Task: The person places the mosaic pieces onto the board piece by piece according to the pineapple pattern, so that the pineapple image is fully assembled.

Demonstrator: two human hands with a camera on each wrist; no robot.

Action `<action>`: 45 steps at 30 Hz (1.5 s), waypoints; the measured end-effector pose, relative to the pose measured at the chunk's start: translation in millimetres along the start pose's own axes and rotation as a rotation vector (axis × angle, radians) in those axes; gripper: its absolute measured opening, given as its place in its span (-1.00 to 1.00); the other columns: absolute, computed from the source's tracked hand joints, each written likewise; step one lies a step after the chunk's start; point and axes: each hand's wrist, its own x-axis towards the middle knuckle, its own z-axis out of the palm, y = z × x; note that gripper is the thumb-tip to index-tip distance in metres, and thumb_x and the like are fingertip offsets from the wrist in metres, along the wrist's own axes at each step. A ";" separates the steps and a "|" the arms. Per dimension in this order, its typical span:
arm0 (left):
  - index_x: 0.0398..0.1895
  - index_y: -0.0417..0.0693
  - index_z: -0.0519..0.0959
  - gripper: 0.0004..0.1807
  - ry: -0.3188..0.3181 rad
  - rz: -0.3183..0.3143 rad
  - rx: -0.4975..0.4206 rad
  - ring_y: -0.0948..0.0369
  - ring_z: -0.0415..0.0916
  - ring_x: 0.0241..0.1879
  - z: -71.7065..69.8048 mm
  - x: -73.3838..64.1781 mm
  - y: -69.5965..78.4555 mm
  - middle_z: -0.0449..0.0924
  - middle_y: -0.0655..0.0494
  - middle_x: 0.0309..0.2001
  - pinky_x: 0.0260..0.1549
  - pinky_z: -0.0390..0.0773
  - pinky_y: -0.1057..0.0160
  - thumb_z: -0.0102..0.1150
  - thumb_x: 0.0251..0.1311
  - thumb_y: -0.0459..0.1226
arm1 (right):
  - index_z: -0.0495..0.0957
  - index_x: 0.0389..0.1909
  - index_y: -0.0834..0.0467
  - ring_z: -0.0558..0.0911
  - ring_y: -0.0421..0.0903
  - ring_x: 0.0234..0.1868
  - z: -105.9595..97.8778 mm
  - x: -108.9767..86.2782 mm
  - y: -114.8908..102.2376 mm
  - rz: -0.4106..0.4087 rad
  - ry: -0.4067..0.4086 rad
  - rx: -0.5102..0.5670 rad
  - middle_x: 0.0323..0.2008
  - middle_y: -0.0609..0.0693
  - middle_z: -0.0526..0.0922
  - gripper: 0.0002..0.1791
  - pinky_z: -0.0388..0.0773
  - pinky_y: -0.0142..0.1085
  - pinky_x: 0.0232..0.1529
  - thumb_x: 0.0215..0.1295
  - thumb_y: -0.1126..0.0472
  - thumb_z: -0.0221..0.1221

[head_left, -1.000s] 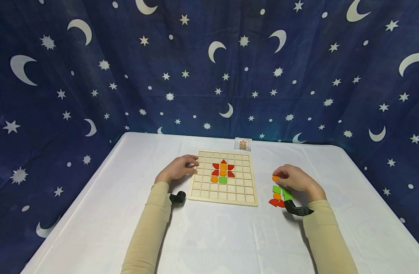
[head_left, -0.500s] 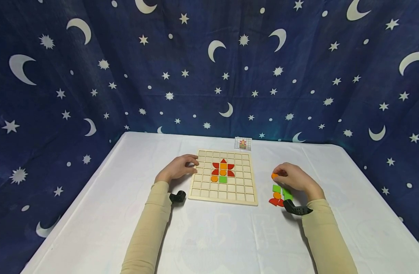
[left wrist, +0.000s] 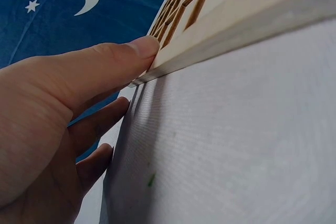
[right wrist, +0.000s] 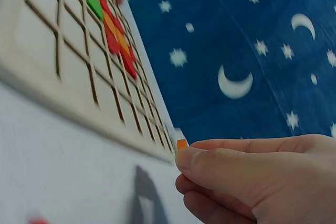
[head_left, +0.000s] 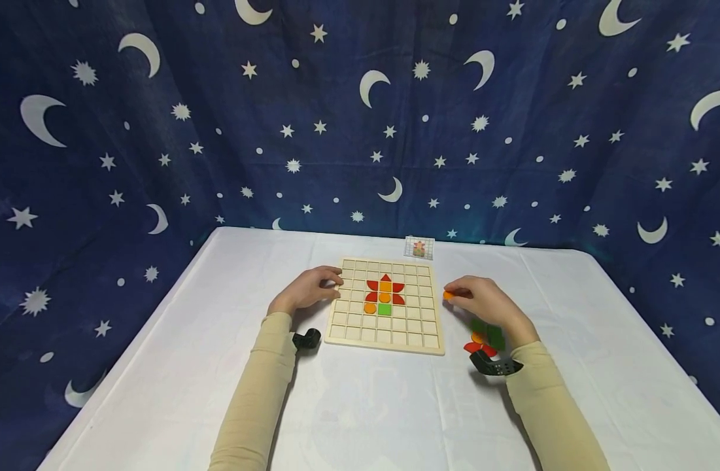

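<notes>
My right hand [head_left: 486, 302] pinches an orange round piece [head_left: 448, 296] between thumb and fingertips, just off the right edge of the pale wooden grid board [head_left: 360, 335]. In the right wrist view only a sliver of that orange piece [right wrist: 181, 144] shows past the thumb. My left hand [head_left: 308, 289] rests at the board's left edge; in the left wrist view its thumb [left wrist: 118, 66] touches the frame while the other fingers lie relaxed beside it. Set in the board are red curved pieces [head_left: 397, 299], a red triangle, orange pieces and a green square [head_left: 384, 309].
Partly under my right wrist lie loose green pieces [head_left: 495, 337], an orange round one [head_left: 478, 338] and red ones [head_left: 474, 347]. A small pattern card [head_left: 419, 248] lies behind the board on the white tablecloth [head_left: 371, 405]. A starry curtain [head_left: 336, 131] hangs at the back.
My right hand has moved left from beside the loose pieces to near the board, carrying the orange round piece. My left hand has stayed at the board's edge.
</notes>
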 end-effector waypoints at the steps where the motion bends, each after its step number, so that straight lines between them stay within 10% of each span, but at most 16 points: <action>1: 0.02 -0.11 0.65 -0.66 0.001 0.001 0.001 0.01 0.21 0.40 0.2 0.1 -0.1 0.39 -0.01 0.34 0.40 0.17 0.04 0.35 0.17 -0.26 | 0.65 -0.01 0.26 0.64 -0.05 -0.16 1.8 1.4 -4.6 -0.011 -0.003 0.002 -0.14 0.06 0.69 -0.71 0.63 -0.06 -0.03 0.28 0.25 0.27; 19: 0.00 -0.10 0.65 -0.67 0.010 0.005 0.005 0.01 0.21 0.40 1.6 0.6 -2.2 0.40 0.00 0.34 0.39 0.18 0.05 0.36 0.16 -0.26 | 0.67 -0.06 0.19 0.55 -0.15 -0.21 40.5 18.8 -64.7 -0.201 -0.115 -0.090 -0.14 -0.02 0.66 -0.75 0.58 -0.21 -0.08 0.26 0.25 0.29; 45: 0.02 -0.12 0.65 -0.66 0.005 0.018 0.009 -0.01 0.22 0.39 0.5 -0.5 -0.7 0.39 -0.03 0.34 0.39 0.18 0.03 0.35 0.17 -0.27 | 0.67 -0.15 0.16 0.57 -0.16 -0.23 57.1 23.7 -65.1 -0.279 -0.044 -0.108 -0.23 -0.06 0.64 -0.83 0.59 -0.21 -0.09 0.25 0.25 0.30</action>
